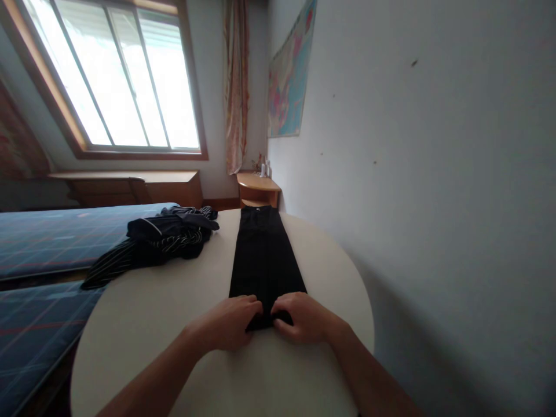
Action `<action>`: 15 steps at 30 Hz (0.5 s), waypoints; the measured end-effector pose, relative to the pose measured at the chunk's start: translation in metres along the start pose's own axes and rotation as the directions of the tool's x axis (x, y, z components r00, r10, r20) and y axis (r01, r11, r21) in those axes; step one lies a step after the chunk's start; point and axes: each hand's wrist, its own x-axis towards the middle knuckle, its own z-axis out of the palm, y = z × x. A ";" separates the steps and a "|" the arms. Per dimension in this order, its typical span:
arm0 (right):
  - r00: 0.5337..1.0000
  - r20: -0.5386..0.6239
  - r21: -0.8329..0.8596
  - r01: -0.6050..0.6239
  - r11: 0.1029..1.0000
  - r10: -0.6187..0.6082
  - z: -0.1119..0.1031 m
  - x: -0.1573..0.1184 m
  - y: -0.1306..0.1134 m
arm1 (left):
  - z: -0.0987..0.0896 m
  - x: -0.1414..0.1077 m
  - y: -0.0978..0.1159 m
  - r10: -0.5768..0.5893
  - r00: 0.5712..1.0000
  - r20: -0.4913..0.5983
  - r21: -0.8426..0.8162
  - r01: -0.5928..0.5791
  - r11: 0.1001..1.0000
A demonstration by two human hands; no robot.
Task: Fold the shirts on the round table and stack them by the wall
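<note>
A pair of black trousers (266,255) lies flat and narrow on the round white table (165,313), its waist end at the far edge and its other end near me. My left hand (237,321) has its fingers curled on the left corner of the near end, thumb low by the tabletop. At the right corner, my right hand (299,318) pinches the cloth between thumb and fingers. A small gap separates the two hands, with black fabric showing between them.
Dark striped clothes (169,234) lie bunched on the table's far left, partly hanging over its edge. Beds with blue plaid covers (78,237) stand to the left. A white wall (434,202) runs along the right. A small wooden corner stand (258,182) is behind the table.
</note>
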 end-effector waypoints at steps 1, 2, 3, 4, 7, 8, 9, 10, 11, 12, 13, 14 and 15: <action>1.000 0.005 0.007 -0.003 1.000 0.003 -0.001 0.000 0.000 | 0.000 0.000 -0.002 0.003 1.000 0.000 0.002 -0.003 1.000; 1.000 0.016 0.014 -0.005 1.000 0.005 -0.003 0.000 -0.001 | 0.001 0.000 -0.004 0.009 1.000 -0.004 -0.001 -0.009 1.000; 0.999 0.031 0.023 -0.008 1.000 0.007 -0.004 -0.001 -0.001 | 0.001 0.000 -0.005 0.014 1.000 -0.010 -0.010 -0.014 1.000; 0.999 0.049 0.034 -0.010 0.999 0.008 -0.006 -0.001 -0.001 | 0.001 0.000 -0.007 0.018 1.000 -0.014 -0.024 -0.019 1.000; 0.993 0.115 0.077 -0.012 0.997 0.003 -0.010 0.000 -0.003 | -0.003 -0.002 -0.010 0.037 0.999 -0.001 -0.090 -0.037 0.995; 0.990 0.140 0.095 -0.013 0.995 0.000 -0.012 0.000 -0.003 | -0.005 -0.003 -0.010 0.046 0.999 0.012 -0.117 -0.044 0.992; 0.986 0.167 0.114 -0.014 0.993 -0.005 -0.014 0.001 -0.004 | -0.008 -0.005 -0.011 0.057 0.998 0.030 -0.147 -0.052 0.988; 0.981 0.196 0.132 -0.015 0.991 -0.011 -0.016 0.001 -0.005 | -0.011 -0.006 -0.012 0.066 0.997 0.049 -0.177 -0.056 0.983; 0.975 0.221 0.148 -0.016 0.989 -0.017 -0.019 0.002 -0.006 | -0.013 -0.008 -0.014 0.070 0.996 0.060 -0.205 -0.056 0.977; 0.971 0.239 0.160 -0.017 0.987 -0.022 -0.022 0.003 -0.007 | -0.016 -0.008 -0.015 0.070 0.996 0.058 -0.227 -0.055 0.972; 0.970 0.243 0.164 -0.018 0.986 -0.023 -0.026 0.005 -0.008 | -0.018 -0.008 -0.017 0.067 0.997 0.039 -0.239 -0.056 0.969; 0.973 0.229 0.159 -0.020 0.987 -0.017 -0.030 0.006 -0.008 | -0.020 -0.008 -0.019 0.057 0.998 -0.001 -0.238 -0.055 0.970; 0.980 0.200 0.143 -0.025 0.989 -0.004 -0.035 0.008 -0.007 | -0.021 -0.006 -0.022 0.038 0.997 -0.062 -0.224 -0.051 0.973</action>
